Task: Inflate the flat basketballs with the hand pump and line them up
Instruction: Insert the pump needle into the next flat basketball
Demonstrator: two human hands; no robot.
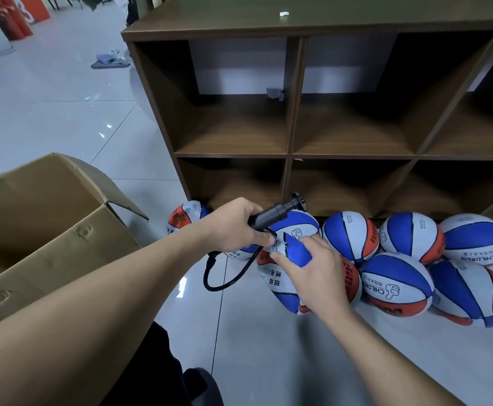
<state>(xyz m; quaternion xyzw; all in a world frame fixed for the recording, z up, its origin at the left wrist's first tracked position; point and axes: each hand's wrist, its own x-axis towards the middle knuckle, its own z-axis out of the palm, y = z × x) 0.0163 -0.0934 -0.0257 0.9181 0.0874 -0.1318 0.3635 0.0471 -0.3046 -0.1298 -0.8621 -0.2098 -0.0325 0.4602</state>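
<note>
- Left hand (233, 224) grips pump (271, 215) barrel, hose (227, 276) looping down, nozzle near valve.
- Right hand (312, 265) fingers curl on flat ball (286, 276), steadying it for needle.
- Inflated balls (397, 279) cluster right, by shelf (292, 153).

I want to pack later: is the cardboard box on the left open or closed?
Open. The cardboard box has its flaps raised and its bare inner walls show; its bottom is out of view.

"CHILDREN" on two basketballs (397, 284), (473, 240).
</note>
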